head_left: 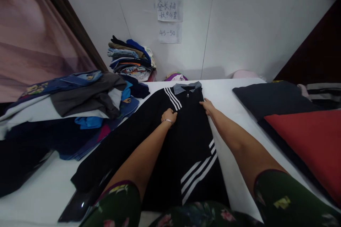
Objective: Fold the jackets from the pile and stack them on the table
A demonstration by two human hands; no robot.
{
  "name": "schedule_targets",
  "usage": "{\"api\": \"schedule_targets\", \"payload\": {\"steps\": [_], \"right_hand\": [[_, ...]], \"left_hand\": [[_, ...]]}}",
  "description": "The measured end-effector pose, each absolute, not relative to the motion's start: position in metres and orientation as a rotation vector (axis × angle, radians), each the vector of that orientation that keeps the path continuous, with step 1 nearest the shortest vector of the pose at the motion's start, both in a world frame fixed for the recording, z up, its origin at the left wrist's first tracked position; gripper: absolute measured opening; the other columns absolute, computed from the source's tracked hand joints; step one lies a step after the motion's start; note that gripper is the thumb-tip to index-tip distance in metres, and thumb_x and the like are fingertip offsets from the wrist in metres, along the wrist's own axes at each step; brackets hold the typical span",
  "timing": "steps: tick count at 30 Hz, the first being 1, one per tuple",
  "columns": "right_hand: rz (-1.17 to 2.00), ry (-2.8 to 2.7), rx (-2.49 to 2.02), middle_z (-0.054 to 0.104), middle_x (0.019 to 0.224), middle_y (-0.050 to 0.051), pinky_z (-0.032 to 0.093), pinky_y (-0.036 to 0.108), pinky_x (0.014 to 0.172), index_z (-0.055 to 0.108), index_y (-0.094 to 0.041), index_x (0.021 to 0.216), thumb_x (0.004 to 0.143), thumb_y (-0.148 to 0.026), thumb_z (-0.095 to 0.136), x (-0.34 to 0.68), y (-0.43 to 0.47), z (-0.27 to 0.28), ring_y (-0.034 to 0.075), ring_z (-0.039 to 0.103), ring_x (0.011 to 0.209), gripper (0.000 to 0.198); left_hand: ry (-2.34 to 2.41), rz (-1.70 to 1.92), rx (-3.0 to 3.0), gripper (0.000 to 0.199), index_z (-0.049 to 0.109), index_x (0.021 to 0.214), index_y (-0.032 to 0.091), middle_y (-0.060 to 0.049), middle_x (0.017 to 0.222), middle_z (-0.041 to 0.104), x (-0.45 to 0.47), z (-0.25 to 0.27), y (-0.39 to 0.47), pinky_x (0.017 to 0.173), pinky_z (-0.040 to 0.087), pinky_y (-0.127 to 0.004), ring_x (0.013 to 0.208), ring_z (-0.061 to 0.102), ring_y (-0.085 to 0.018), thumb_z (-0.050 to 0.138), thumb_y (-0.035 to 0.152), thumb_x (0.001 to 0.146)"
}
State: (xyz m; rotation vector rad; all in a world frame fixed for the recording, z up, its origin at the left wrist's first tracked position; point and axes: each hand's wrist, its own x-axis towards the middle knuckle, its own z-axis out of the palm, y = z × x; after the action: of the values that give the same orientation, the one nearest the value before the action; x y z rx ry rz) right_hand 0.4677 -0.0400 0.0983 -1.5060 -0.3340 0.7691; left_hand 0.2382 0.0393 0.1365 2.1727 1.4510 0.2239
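Observation:
A black long-sleeved jacket (191, 131) with a grey collar, a small zip pull and white stripes lies spread on the white table. One sleeve stretches out to the left. Stripes cross diagonally over its lower front, where the other sleeve seems folded across. My left hand (168, 116), with a bracelet at the wrist, is closed on the cloth of the chest, just below the shoulder stripes. At the jacket's right edge, below the collar, my right hand (208, 106) pinches the fabric. Beneath the left sleeve's end pokes out a glossy dark flat thing (76, 207).
A loose heap of clothes (87, 92) covers the table's left side. Behind it rises a folded stack (131, 58). On the right lie dark (274, 99) and red folded garments (309, 131). Paper signs (169, 9) hang on the back wall; a pink curtain (34, 32) is at left.

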Motion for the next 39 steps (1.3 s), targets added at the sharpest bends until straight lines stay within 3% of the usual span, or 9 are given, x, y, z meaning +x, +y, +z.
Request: {"api": "schedule_targets", "payload": {"steps": [3, 7, 10, 15, 21, 25, 29, 34, 39], "right_hand": [[0.796, -0.270, -1.517, 0.042, 0.142, 0.014, 0.055, 0.039, 0.082, 0.017, -0.021, 0.148, 0.074, -0.018, 0.062, 0.459, -0.052, 0.105, 0.023, 0.058, 0.109, 0.086], [0.872, -0.261, -1.462, 0.042, 0.142, 0.014, 0.056, 0.030, 0.076, 0.009, -0.022, 0.149, 0.077, -0.015, 0.060, 0.437, -0.084, 0.117, 0.018, 0.059, 0.106, 0.088], [0.951, -0.262, -1.416, 0.048, 0.136, 0.016, 0.056, 0.027, 0.068, 0.005, -0.021, 0.149, 0.080, -0.013, 0.056, 0.415, -0.119, 0.124, 0.016, 0.063, 0.095, 0.086], [1.051, -0.256, -1.361, 0.065, 0.104, 0.009, 0.051, 0.022, 0.050, 0.006, -0.023, 0.148, 0.082, -0.012, 0.055, 0.381, -0.177, 0.127, 0.012, 0.061, 0.064, 0.083], [1.095, -0.266, -1.283, 0.060, 0.070, -0.003, 0.042, 0.018, 0.039, 0.005, -0.023, 0.148, 0.082, -0.014, 0.056, 0.355, -0.220, 0.131, 0.010, 0.052, 0.047, 0.083], [1.082, -0.336, -1.155, 0.059, 0.069, -0.006, 0.047, 0.019, 0.043, 0.008, -0.025, 0.147, 0.080, -0.018, 0.059, 0.343, -0.227, 0.146, 0.010, 0.053, 0.049, 0.084], [1.047, -0.369, -1.148, 0.059, 0.072, -0.006, 0.046, 0.018, 0.043, 0.014, -0.029, 0.145, 0.080, -0.021, 0.057, 0.333, -0.221, 0.156, 0.009, 0.053, 0.051, 0.079], [1.048, -0.396, -1.111, 0.063, 0.082, -0.005, 0.048, 0.018, 0.048, 0.028, -0.032, 0.139, 0.081, -0.022, 0.056, 0.325, -0.214, 0.148, 0.010, 0.057, 0.061, 0.065], [1.042, -0.406, -1.136, 0.065, 0.098, -0.004, 0.052, 0.021, 0.059, 0.035, -0.033, 0.134, 0.082, -0.025, 0.054, 0.325, -0.214, 0.138, 0.011, 0.061, 0.074, 0.055]], "left_hand": [[1.412, 0.230, 2.124, 0.041, 0.060, 0.112, 0.018, -0.011, 0.110, 0.066, 0.220, 0.136, 0.037, 0.077, 0.048, -0.027, 0.099, 0.063, -0.022, 0.061, 0.043, 0.079], [1.328, 0.207, 1.928, 0.054, 0.054, 0.123, 0.016, -0.006, 0.079, 0.067, 0.186, 0.132, 0.014, 0.054, 0.048, -0.026, 0.062, 0.064, -0.018, 0.064, 0.042, 0.077], [1.260, 0.239, 1.737, 0.056, 0.051, 0.125, 0.015, -0.003, 0.071, 0.064, 0.161, 0.133, -0.012, 0.049, 0.046, -0.024, 0.052, 0.058, -0.013, 0.068, 0.035, 0.075], [1.131, 0.375, 1.562, 0.055, 0.051, 0.123, 0.015, -0.004, 0.079, 0.068, 0.127, 0.138, -0.049, 0.063, 0.052, -0.026, 0.068, 0.065, -0.015, 0.069, 0.030, 0.073], [0.920, 0.515, 1.642, 0.060, 0.051, 0.125, 0.016, -0.011, 0.113, 0.067, 0.102, 0.135, -0.080, 0.097, 0.044, -0.035, 0.107, 0.061, -0.020, 0.071, 0.029, 0.070], [0.833, 0.489, 1.759, 0.066, 0.042, 0.134, 0.017, -0.015, 0.134, 0.053, 0.093, 0.132, -0.097, 0.105, 0.037, -0.035, 0.125, 0.049, -0.021, 0.068, 0.029, 0.075], [0.748, 0.438, 1.905, 0.078, 0.030, 0.143, 0.021, -0.015, 0.140, 0.047, 0.080, 0.136, -0.112, 0.107, 0.034, -0.039, 0.131, 0.042, -0.023, 0.067, 0.038, 0.076], [0.764, 0.382, 2.257, 0.093, 0.027, 0.144, 0.021, -0.015, 0.136, 0.050, 0.066, 0.137, -0.126, 0.110, 0.027, -0.045, 0.128, 0.044, -0.026, 0.075, 0.040, 0.067], [0.700, 0.414, 2.422, 0.078, 0.028, 0.143, 0.025, -0.007, 0.130, 0.056, 0.067, 0.131, -0.124, 0.115, 0.016, -0.045, 0.120, 0.052, -0.020, 0.066, 0.023, 0.075]]}}
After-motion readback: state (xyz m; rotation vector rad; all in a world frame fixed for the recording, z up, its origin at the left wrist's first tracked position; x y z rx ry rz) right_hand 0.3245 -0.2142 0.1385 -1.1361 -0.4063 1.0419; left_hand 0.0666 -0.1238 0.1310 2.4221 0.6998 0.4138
